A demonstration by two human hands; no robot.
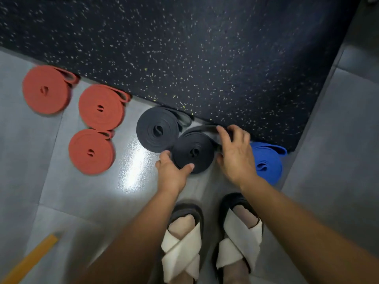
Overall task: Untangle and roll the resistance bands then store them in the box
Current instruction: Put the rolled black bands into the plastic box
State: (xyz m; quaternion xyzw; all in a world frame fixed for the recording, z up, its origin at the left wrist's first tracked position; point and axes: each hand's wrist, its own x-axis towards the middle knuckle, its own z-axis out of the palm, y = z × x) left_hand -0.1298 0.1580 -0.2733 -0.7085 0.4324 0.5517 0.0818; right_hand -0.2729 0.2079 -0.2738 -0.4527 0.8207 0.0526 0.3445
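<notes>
A black rolled band (196,149) lies flat on the grey floor in front of me. My left hand (172,173) grips its near left rim between thumb and fingers. My right hand (235,152) holds the roll's loose black tail at its right side. A second black roll (156,130) touches it at the upper left. Three red rolls (46,90) (101,107) (91,151) lie further left. A blue roll (266,162) lies to the right, partly hidden by my right hand. No box is in view.
A dark speckled rubber mat (184,48) covers the floor beyond the rolls, its edge running just behind them. My feet in white-strapped sandals (213,242) stand below the hands. An orange strip (30,261) crosses the bottom left corner.
</notes>
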